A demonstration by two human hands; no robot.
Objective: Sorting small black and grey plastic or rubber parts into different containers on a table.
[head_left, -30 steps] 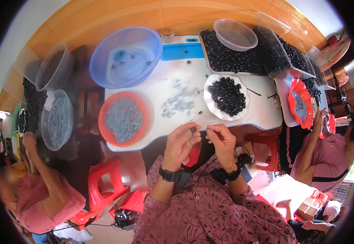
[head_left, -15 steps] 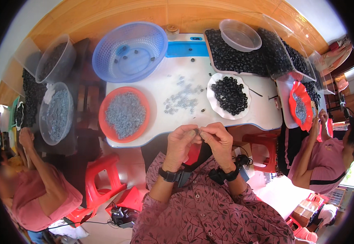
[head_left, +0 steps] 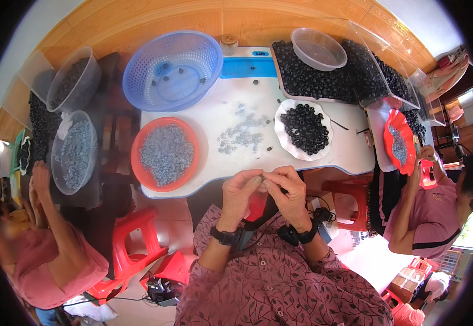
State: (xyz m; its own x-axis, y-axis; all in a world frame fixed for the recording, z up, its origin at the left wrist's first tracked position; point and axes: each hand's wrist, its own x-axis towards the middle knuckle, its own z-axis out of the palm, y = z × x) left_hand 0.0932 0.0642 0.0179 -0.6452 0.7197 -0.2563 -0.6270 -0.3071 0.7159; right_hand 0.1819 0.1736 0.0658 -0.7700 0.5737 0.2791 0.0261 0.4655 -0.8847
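Pinching small piece [head_left: 262, 177], mostly hidden, with closed fingertips [head_left: 254, 182] of left hand [head_left: 235, 199] and right hand [head_left: 292, 200], near white surface [head_left: 225, 163]

left hand [head_left: 238, 196] and right hand [head_left: 290, 196] fingertip to fingertip, tiny piece [head_left: 262, 177] pretty much hidden in there, bowl [head_left: 144, 180] of clear bits [head_left: 166, 153] left, plate [head_left: 283, 139] of black rings [head_left: 305, 127] right, blue basket [head_left: 138, 89] behind

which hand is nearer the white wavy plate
Right. The right hand is on the near side of the white wavy plate, slightly left; the left hand is farther left.
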